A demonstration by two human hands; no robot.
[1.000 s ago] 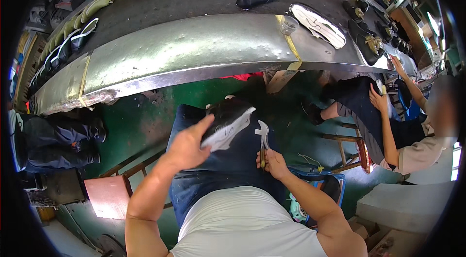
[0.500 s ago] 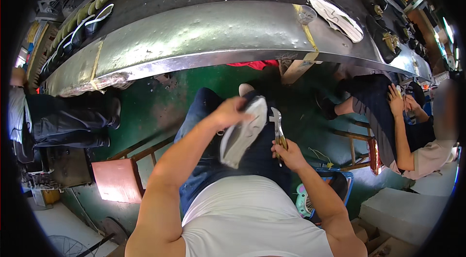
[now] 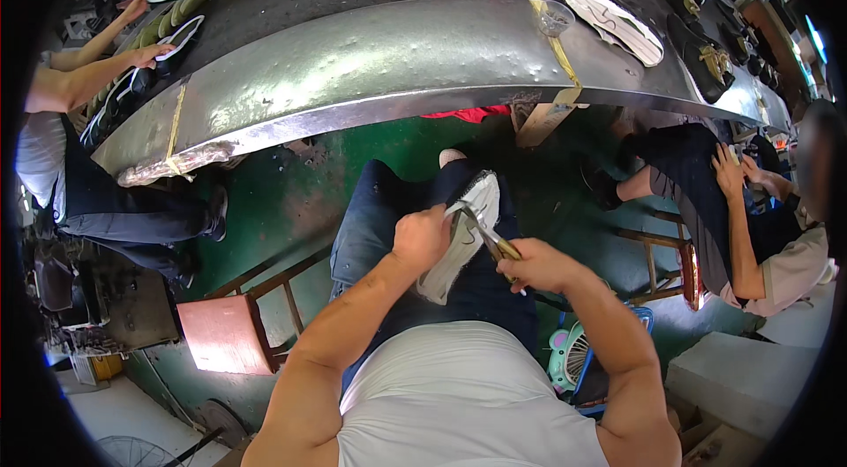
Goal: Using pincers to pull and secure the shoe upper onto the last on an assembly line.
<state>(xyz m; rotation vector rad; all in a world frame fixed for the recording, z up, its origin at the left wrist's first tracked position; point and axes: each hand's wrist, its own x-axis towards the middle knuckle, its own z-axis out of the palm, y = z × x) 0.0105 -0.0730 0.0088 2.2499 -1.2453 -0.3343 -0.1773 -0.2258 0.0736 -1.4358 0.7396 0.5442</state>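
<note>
A shoe (image 3: 448, 268) lies sole-side up over my lap, its pale underside facing me and its dark edge toward the knees. My left hand (image 3: 421, 240) is closed round the shoe's left side near the middle. In my right hand (image 3: 535, 264) are metal lasting pliers (image 3: 479, 225) with brownish-yellow handles. Their head reaches across the shoe to its left edge, right beside my left fingers. Whether the jaws grip the shoe's edge I cannot tell.
Ahead stands a metal-edged workbench (image 3: 353, 52) with a small clear cup (image 3: 554, 19), a pale-soled shoe (image 3: 609, 22) and several dark shoes. A pink-topped stool (image 3: 221, 332) stands left, a mint-green fan (image 3: 569, 352) right. Co-workers are at both sides; the left one handles shoes.
The pliers have moved left from beside the shoe onto its edge. My left hand has shifted down to the shoe's side. The co-worker at left now reaches over the bench, lifting a shoe.
</note>
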